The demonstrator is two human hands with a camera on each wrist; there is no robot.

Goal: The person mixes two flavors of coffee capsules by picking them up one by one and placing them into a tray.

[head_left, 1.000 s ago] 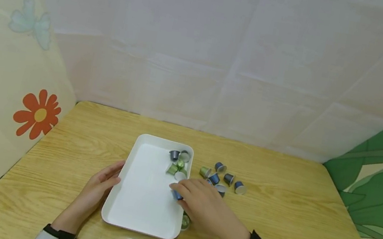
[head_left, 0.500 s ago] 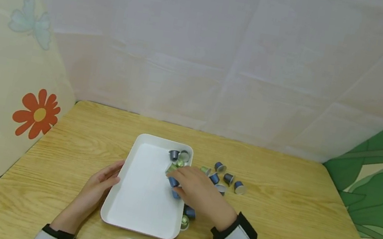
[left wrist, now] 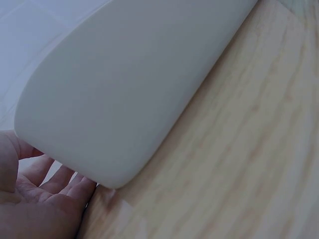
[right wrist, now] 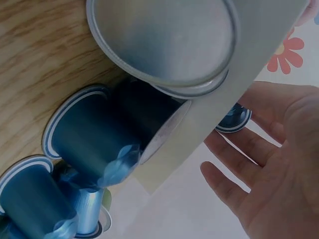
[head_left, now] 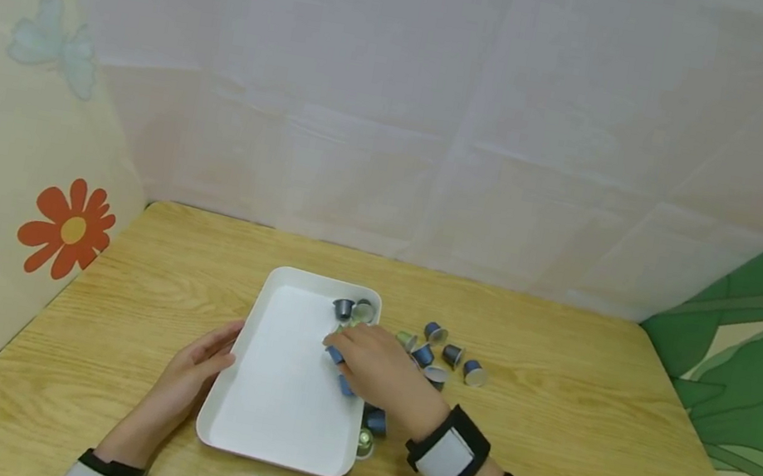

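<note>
My right hand (head_left: 382,369) is over the right side of a white tray (head_left: 277,406), pinching a blue coffee capsule (head_left: 334,354) between thumb and fingertips. In the right wrist view that capsule (right wrist: 234,119) is partly hidden behind the tray wall. Another blue capsule (head_left: 346,386) lies in the tray just below the hand. A dark capsule (head_left: 343,309) and a silver-lidded one (head_left: 363,311) sit at the tray's far right corner, with green ones mostly covered by the hand. My left hand (head_left: 197,363) rests against the tray's left side, its fingers (left wrist: 60,179) relaxed along the outer wall.
Right of the tray, several loose capsules lie on the wooden table (head_left: 546,434), among them a green (head_left: 405,341), a dark (head_left: 452,357) and a blue one (head_left: 475,373). A blue (head_left: 377,422) and a green capsule (head_left: 366,442) lie close against the tray's right wall.
My right hand has moved up and left over the tray, bringing a blue capsule with it. Capsules beside the tray's right wall are uncovered. The left hand stays put.
</note>
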